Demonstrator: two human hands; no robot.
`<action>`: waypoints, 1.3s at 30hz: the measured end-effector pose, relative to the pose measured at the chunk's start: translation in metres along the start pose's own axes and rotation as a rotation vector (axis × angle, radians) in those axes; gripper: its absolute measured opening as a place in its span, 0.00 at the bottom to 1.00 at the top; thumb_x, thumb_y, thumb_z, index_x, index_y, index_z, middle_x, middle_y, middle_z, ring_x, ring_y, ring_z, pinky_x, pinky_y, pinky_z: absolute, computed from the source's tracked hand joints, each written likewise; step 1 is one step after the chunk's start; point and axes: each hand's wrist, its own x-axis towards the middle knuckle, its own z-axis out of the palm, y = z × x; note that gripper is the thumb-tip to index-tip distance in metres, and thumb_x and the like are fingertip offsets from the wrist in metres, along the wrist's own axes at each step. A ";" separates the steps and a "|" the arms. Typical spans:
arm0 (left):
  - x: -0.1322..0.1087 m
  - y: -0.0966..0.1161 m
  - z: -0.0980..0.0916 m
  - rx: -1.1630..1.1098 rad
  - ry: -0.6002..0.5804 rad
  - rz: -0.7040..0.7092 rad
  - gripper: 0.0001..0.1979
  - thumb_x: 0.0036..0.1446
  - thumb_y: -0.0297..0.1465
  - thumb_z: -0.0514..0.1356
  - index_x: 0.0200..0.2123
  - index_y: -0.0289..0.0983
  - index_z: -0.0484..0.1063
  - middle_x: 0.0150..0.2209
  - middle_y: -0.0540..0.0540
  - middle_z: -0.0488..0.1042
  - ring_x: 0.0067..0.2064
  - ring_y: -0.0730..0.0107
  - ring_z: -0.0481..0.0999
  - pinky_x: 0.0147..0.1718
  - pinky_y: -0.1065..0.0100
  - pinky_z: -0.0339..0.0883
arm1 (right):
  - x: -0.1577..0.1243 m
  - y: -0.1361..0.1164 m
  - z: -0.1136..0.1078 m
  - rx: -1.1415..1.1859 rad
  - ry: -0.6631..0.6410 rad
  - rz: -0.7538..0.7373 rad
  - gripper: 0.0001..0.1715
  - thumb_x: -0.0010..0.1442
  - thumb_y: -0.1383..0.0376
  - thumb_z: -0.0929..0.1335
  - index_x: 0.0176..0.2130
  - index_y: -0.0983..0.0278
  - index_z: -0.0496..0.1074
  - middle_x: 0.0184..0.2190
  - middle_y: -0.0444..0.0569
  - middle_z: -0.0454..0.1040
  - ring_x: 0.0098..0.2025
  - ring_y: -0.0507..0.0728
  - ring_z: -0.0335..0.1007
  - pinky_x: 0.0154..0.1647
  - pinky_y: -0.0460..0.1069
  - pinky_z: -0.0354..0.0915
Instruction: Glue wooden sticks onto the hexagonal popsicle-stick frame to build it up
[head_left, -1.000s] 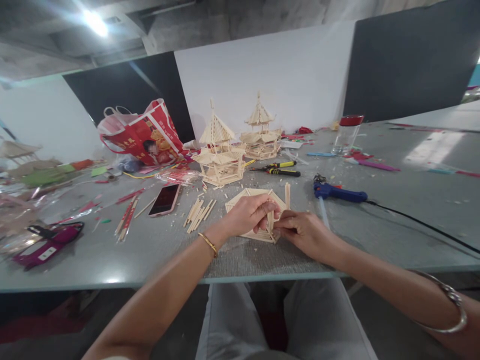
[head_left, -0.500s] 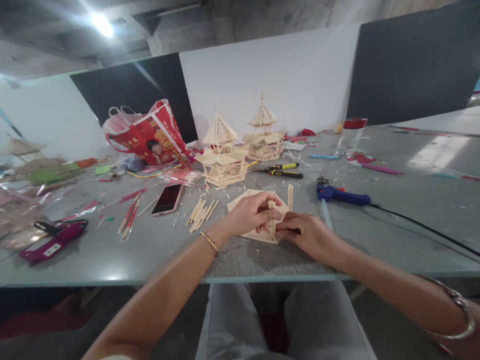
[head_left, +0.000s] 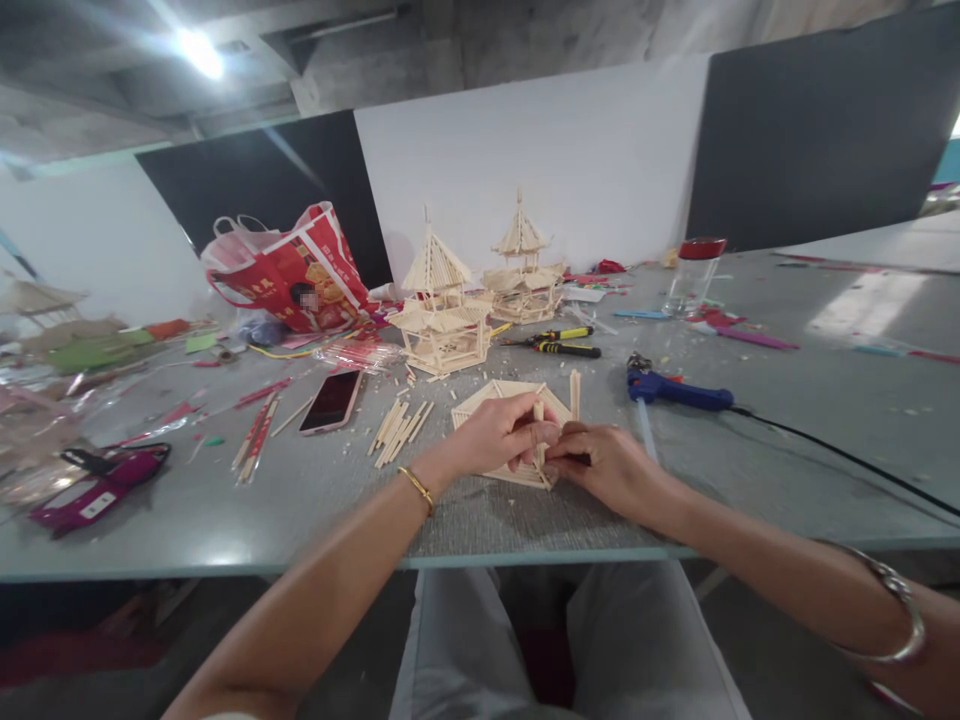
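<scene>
A flat, many-sided frame of pale wooden sticks lies on the table in front of me, partly hidden by my hands. My left hand reaches over it, fingers curled around a short upright wooden stick. From the right, my right hand pinches low at the same upright, close to the frame's near corner. Another pair of sticks stands upright at the frame's right corner. Left of the frame lies a loose group of short cut sticks.
Two stick pagodas stand behind the frame, with yellow-black pliers nearby. A blue glue gun with a cord lies right. At left are a phone, a red bag and a purple pouch. A red-lidded jar stands back right.
The view has shifted slightly. My left fingers have closed in lower around the upright stick, while my right hand stays pinched beside it.
</scene>
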 end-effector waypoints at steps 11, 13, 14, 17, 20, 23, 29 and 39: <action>0.000 0.000 0.000 0.056 0.012 -0.005 0.12 0.60 0.37 0.51 0.33 0.34 0.65 0.19 0.54 0.66 0.18 0.81 0.66 0.18 0.79 0.62 | -0.002 0.002 -0.001 0.026 -0.040 0.002 0.14 0.55 0.72 0.64 0.33 0.58 0.77 0.33 0.43 0.76 0.34 0.52 0.71 0.36 0.46 0.62; 0.000 0.001 0.000 0.057 0.013 -0.004 0.11 0.60 0.36 0.51 0.33 0.34 0.65 0.19 0.55 0.66 0.17 0.81 0.66 0.18 0.79 0.61 | -0.001 0.001 -0.001 0.027 -0.038 0.000 0.14 0.55 0.72 0.64 0.32 0.58 0.77 0.34 0.44 0.76 0.35 0.52 0.71 0.37 0.47 0.62; 0.000 0.001 0.000 0.061 0.014 -0.004 0.11 0.60 0.36 0.51 0.32 0.35 0.65 0.19 0.55 0.66 0.17 0.82 0.66 0.19 0.79 0.61 | -0.001 0.001 -0.001 0.028 -0.039 -0.002 0.14 0.55 0.71 0.64 0.32 0.58 0.77 0.34 0.44 0.76 0.35 0.53 0.71 0.38 0.47 0.62; 0.000 0.003 0.000 0.090 0.017 -0.004 0.10 0.60 0.35 0.50 0.32 0.35 0.65 0.18 0.55 0.65 0.17 0.81 0.66 0.19 0.79 0.60 | -0.001 0.001 -0.001 0.026 -0.029 -0.010 0.14 0.55 0.71 0.64 0.32 0.57 0.77 0.33 0.43 0.76 0.35 0.53 0.71 0.38 0.47 0.62; 0.000 0.006 0.001 0.136 0.015 0.000 0.10 0.60 0.34 0.50 0.32 0.35 0.65 0.18 0.55 0.65 0.17 0.81 0.65 0.20 0.78 0.60 | -0.001 0.000 -0.002 0.023 -0.018 -0.002 0.13 0.54 0.71 0.64 0.31 0.58 0.77 0.33 0.43 0.76 0.35 0.52 0.71 0.38 0.47 0.63; 0.000 0.007 0.001 0.171 0.018 0.013 0.09 0.61 0.33 0.50 0.32 0.35 0.64 0.18 0.56 0.64 0.18 0.81 0.65 0.21 0.78 0.60 | -0.001 0.000 -0.001 0.012 -0.019 0.005 0.12 0.54 0.71 0.65 0.30 0.58 0.77 0.32 0.43 0.76 0.34 0.52 0.71 0.37 0.47 0.63; 0.001 0.007 0.002 0.226 0.025 0.051 0.08 0.61 0.31 0.50 0.31 0.35 0.64 0.18 0.57 0.64 0.18 0.82 0.65 0.23 0.78 0.59 | -0.001 0.000 0.000 0.018 -0.018 -0.006 0.12 0.54 0.71 0.64 0.30 0.60 0.77 0.32 0.44 0.76 0.34 0.52 0.71 0.37 0.47 0.63; 0.000 0.007 0.002 0.285 0.025 0.063 0.08 0.61 0.31 0.50 0.32 0.35 0.65 0.18 0.57 0.65 0.19 0.81 0.65 0.25 0.77 0.58 | -0.003 0.001 -0.001 0.001 -0.048 -0.039 0.13 0.55 0.71 0.64 0.29 0.60 0.76 0.31 0.43 0.76 0.33 0.51 0.70 0.35 0.46 0.61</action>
